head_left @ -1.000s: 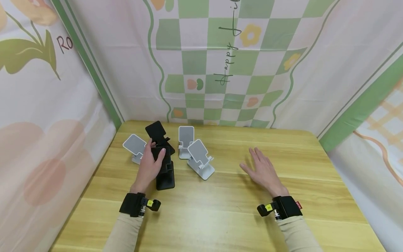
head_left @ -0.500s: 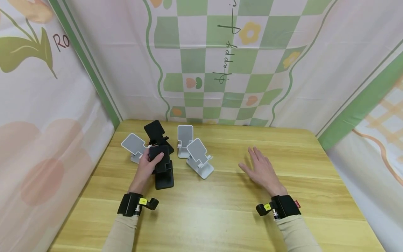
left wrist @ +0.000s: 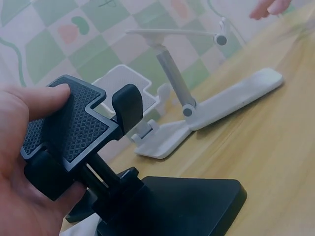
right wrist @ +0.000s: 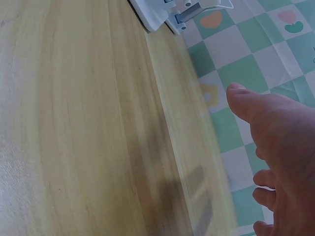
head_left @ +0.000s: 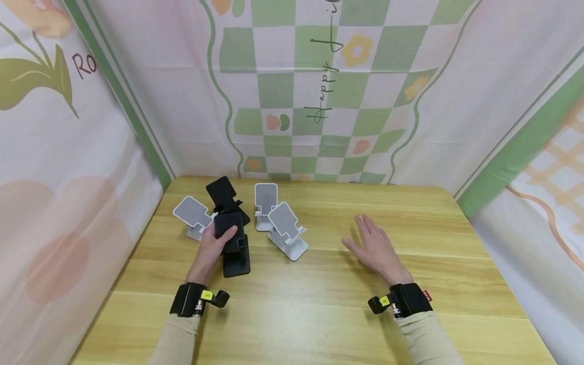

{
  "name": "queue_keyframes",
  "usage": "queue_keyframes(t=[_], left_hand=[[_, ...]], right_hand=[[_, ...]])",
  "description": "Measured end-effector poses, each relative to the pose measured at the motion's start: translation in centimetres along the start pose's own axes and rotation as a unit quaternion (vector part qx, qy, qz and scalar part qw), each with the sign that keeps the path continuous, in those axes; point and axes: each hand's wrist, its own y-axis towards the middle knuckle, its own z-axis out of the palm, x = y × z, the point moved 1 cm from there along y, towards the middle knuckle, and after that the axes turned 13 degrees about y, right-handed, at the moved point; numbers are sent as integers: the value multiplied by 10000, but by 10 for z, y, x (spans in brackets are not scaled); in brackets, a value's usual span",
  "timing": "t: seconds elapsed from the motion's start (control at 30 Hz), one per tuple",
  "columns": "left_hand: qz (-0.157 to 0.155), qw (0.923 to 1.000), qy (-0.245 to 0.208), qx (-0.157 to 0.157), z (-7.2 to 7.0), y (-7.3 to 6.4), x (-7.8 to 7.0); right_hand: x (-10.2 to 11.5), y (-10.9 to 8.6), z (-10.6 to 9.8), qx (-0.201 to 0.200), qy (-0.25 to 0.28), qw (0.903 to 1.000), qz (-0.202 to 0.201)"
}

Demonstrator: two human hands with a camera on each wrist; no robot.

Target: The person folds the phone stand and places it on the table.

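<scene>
The left hand (head_left: 211, 249), the nearer one, grips the front black stand (head_left: 235, 245), which I see running lengthwise away from the person, just left of the front grey stand (head_left: 284, 222); the right hand (head_left: 376, 250), fingers loose, hangs empty well right of that grey stand.

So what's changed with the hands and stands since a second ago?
The left hand shifted its grip on the nearer black stand: its fingers, earlier showing past the far left of the top plate, are now mostly hidden behind it, the thumb on its face. The right hand, farther black stand and three white stands look unmoved.
</scene>
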Motion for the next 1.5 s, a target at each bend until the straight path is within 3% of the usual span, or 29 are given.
queue_keyframes(t=[0.2,0.43,0.7,1.0,1.17,1.27,1.4,1.5], left_hand=[[-62,10000,72,17,0,1,0],[196,9990,381,-135,4,-2,-5],[230,9993,226,-214,5,-9,-34],[349,9990,28,-278,5,-14,-58],[514,9983,-37,-255,10,-17,-73],[800,9964,2,-282,16,-18,-84],[1286,9914,21,-229,25,-20,-99],[1487,9888,-44,-101,33,-22,-109]], right_hand=[[0,0,3,23,-22,10000,17],[-1,-2,6,21,-27,10000,61],[2,-3,6,-160,73,9998,16],[8,-2,7,-280,580,9974,311],[12,-2,10,-493,1150,9913,411],[17,-1,12,-668,1528,9855,316],[26,3,15,-828,2179,9724,132],[32,4,18,-863,2650,9604,70]])
